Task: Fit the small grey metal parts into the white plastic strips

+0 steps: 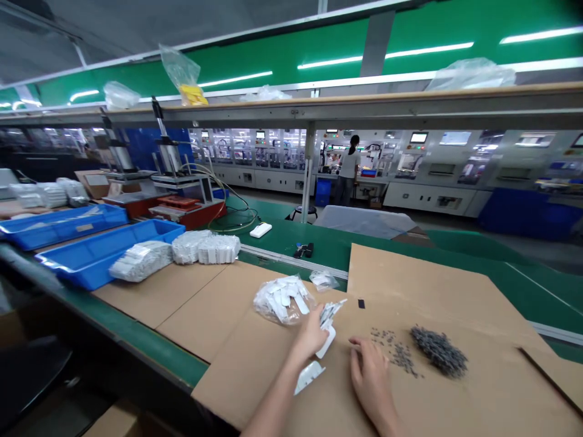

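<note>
Left hand point(310, 335) clasps white plastic pieces point(327, 342); right hand point(373, 377), grip unclear; grey pellets point(439, 352) inside cardboard's point(492, 388) edges, presumably against spilling

White plastic pieces point(334, 309): thin, bunched, held slanting in the left hand point(313, 332). Loose white piece point(310, 377): single, lying on cardboard point(255, 364). Small grey parts point(402, 358): scattered beside the right hand point(372, 375); dense grey pile point(439, 352) farther right.

Two hands: one left hand point(312, 335), one right hand point(371, 375). Two blue plastic trays point(112, 250), two bench presses point(170, 159). One clear bag point(262, 305), one grey parts heap point(439, 352), one co-worker point(348, 167).
</note>
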`<state>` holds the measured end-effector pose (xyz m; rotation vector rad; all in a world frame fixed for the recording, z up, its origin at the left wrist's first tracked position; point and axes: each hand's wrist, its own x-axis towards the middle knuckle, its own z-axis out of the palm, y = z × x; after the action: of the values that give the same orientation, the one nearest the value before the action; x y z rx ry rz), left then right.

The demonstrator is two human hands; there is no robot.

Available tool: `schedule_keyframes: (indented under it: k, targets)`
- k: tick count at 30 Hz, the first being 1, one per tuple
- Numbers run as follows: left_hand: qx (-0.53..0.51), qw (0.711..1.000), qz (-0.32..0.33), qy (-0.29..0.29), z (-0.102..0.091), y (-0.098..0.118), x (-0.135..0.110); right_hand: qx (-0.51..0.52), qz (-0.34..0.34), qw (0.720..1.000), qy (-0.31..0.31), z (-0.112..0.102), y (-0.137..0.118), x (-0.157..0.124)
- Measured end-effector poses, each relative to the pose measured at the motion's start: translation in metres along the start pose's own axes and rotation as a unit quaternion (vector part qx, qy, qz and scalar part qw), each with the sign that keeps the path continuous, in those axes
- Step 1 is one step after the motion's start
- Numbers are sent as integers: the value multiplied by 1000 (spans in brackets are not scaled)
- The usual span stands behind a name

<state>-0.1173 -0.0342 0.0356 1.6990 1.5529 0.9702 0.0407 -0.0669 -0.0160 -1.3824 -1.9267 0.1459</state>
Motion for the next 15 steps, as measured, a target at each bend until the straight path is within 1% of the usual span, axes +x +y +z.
schedule_keyframes:
  k: [2, 3, 4, 5, 7, 8, 9, 10, 11, 13, 14, 15]
  targets:
    - [-49, 998, -22, 36, -31, -1, -8, 2, -7, 1000, -29, 1, -5, -2]
    - [-70, 996, -35, 53, -49, -3, -17, 5, -11, 999, -44, 1, -7, -4]
    - [-89, 993, -49, 57, -69, -6, -29, 11, -18, 998, -57, 1, -11, -6]
    - [-116, 990, -61, 49, -91, -12, -45, 18, -30, 997, -74, 0, -14, -8]
    - [-188, 978, -89, 32, -134, -33, -85, 35, -68, 990, -122, -1, -23, -11]
    - [-225, 967, -111, 49, -154, -47, -110, 42, -92, 983, -153, -2, -27, -12]
    - [-250, 955, -135, 88, -172, -65, -136, 46, -118, 975, -181, -2, -31, -13]
    - [-259, 945, -164, 111, -188, -83, -163, 46, -137, 968, -203, -2, -34, -13]
    - [-250, 939, -201, 125, -200, -101, -191, 43, -150, 964, -215, 0, -36, -13]
    - [-205, 919, -294, 163, -217, -135, -242, 37, -165, 959, -225, 5, -36, -11]
    - [-160, 910, -341, 170, -221, -148, -263, 39, -170, 957, -230, 9, -35, -10]
    - [-92, 899, -396, 161, -224, -158, -279, 47, -176, 955, -235, 13, -34, -9]
